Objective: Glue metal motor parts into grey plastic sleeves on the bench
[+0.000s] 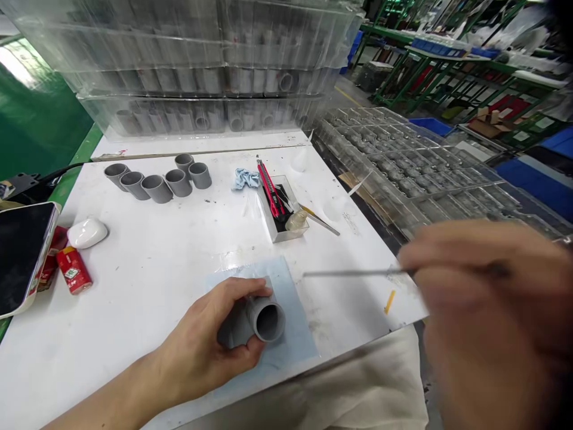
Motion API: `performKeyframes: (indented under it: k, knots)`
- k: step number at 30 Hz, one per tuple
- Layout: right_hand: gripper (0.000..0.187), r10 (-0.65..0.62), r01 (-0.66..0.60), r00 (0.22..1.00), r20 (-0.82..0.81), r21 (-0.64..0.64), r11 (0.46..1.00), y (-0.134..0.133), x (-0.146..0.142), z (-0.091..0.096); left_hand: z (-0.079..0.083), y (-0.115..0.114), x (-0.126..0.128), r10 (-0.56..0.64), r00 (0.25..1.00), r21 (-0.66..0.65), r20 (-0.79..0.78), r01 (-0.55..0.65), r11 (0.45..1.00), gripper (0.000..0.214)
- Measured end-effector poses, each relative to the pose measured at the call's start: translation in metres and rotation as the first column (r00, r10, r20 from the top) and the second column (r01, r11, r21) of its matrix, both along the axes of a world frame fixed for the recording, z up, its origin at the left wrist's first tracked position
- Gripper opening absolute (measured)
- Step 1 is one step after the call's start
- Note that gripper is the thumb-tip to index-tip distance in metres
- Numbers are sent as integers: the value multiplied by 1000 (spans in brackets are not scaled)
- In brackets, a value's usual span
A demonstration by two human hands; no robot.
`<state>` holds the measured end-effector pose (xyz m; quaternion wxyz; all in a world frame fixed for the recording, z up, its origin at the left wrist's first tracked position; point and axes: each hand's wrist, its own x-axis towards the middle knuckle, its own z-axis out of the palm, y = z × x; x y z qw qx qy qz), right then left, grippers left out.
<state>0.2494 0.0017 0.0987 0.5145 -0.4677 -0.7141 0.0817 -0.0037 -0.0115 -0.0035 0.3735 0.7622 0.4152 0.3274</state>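
My left hand is closed round a short grey tube, thumb on the near side and fingers over the top. The tube lies on its side over a light blue sheet, its open end facing right. At the right edge my right hand is raised and smeared by motion. Its fingers are closed on a thin rod-like tool, which points left past the tube; the kind of tip is too blurred to tell.
Several grey tubes stand at the back left. A small white tray holds a red utility knife. A crumpled blue cloth, phone, white earbud case and clear trays surround the work spot.
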Motion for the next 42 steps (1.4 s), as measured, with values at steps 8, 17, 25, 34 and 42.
performKeyframes:
  k: [8,17,25,34,42]
  knots:
    - [16,257,-260,966,-40,-159,953,-10,-24,-37,-2,0,2,3,1000,-8,15,-3,1000,70]
    - [10,227,-217,973,40,-178,960,-6,-24,-45,-7,-3,1,-8,998,-47,55,11,999,76]
    - [17,225,-213,968,106,-115,970,-5,-23,-38,-6,-4,1,-3,998,-61,69,7,998,78]
    - [16,164,-155,984,69,-117,981,-13,-19,-22,-5,-2,2,0,998,-52,58,3,999,77]
    - [16,-157,155,988,-16,248,956,33,2,-19,-3,-1,0,4,1000,-32,-5,-4,999,75]
